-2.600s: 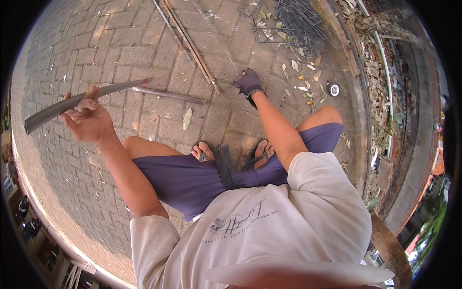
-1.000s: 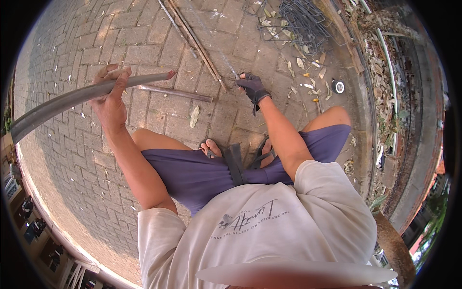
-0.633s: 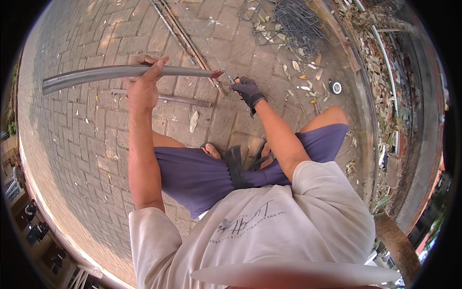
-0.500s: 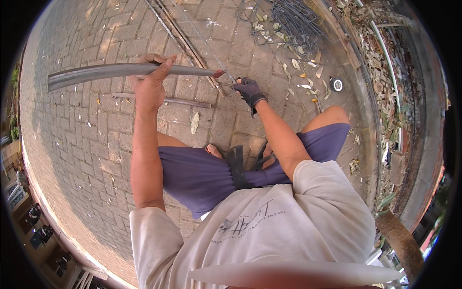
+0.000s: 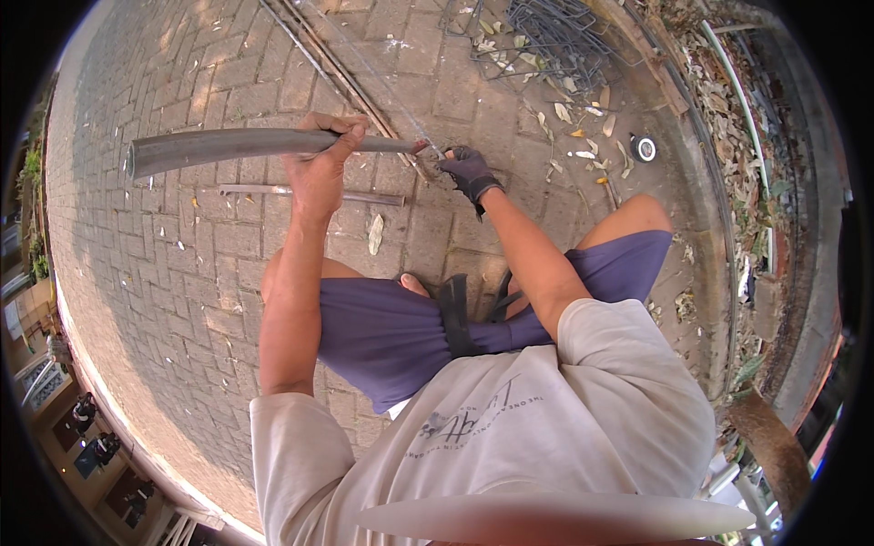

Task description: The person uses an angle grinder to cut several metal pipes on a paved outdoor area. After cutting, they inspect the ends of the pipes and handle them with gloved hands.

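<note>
My bare left hand (image 5: 320, 168) is closed around a long grey pipe (image 5: 214, 151), its wide hollow end out to the left. The pipe's narrower, reddish end lies by my right hand, against or just over a thin metal rod (image 5: 391, 94). That rod runs away toward the far left from my right hand (image 5: 471, 175), which wears a dark fingerless glove. My right fingers are pinched around the rod's near end. Whether the pipe's end grips the rod is too small to tell.
Several long rods (image 5: 341, 75) lie on the brick paving beyond my hands. A short bar (image 5: 314, 195) rests nearer my left forearm. Bent steel wire frames (image 5: 555, 41) are heaped at the far right. A round tape measure (image 5: 643, 148) sits near the leaf-strewn right edge.
The view has shifted a little. The pipe's wide end and my left hand have swung slightly to the right and nearer; my right hand has stayed almost in place on the rod.
</note>
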Demonstrator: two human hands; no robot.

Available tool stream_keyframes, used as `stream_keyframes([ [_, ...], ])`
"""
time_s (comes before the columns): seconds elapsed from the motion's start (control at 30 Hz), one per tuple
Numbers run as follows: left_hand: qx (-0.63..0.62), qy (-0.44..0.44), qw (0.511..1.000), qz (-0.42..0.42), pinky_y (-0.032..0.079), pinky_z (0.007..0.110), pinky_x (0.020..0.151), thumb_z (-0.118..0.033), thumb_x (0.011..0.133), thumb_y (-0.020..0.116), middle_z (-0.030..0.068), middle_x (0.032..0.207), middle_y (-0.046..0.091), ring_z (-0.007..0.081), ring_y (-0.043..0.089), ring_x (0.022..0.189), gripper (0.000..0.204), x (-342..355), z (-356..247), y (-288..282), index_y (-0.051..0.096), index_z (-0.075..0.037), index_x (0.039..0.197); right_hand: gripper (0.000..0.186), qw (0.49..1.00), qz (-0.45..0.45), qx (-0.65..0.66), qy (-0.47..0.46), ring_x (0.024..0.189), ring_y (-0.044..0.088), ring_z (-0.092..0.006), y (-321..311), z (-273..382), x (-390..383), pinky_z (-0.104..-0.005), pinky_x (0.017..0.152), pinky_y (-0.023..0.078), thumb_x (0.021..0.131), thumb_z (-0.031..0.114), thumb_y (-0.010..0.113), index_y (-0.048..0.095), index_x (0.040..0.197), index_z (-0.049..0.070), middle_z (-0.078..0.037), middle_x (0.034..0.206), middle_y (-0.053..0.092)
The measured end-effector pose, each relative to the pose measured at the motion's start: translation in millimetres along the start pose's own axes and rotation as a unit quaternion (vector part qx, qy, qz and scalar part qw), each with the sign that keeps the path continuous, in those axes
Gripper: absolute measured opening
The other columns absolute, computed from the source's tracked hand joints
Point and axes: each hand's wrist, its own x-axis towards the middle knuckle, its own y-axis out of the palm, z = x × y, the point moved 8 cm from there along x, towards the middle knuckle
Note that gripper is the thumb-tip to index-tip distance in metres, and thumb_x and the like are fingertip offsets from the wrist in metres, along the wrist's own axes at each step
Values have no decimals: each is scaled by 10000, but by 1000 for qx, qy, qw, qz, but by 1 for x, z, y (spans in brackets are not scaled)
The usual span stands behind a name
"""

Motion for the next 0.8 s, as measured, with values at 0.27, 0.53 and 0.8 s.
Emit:
stream_keyframes([
  [0.27, -20, -3, 1000, -22, 543, 359, 942, 93, 891, 725, 193, 1069, 738, 242, 697, 1071, 159, -13, 2, 15, 605, -12, 902, 121, 1000, -12, -20, 19, 549, 518, -105, -7, -9, 6, -308, 500, 413, 797, 177, 798, 714, 794, 90, 18, 655, 603],
  [0.53, 136, 115, 983, 30, 563, 394, 946, 64, 855, 776, 153, 936, 759, 301, 728, 1083, 160, -58, 12, 70, 634, -6, 880, 236, 981, -60, -181, -29, 653, 610, -155, -10, -14, 16, -342, 621, 515, 774, 229, 831, 773, 930, 62, -32, 730, 672],
  [0.8, 150, 142, 978, 27, 537, 403, 972, 101, 881, 736, 160, 1025, 764, 337, 684, 1191, 178, -79, 22, 81, 605, -20, 875, 310, 952, -89, -292, 0, 870, 719, -292, -22, -6, 17, -391, 808, 560, 721, 274, 848, 750, 930, 67, -146, 921, 734],
])
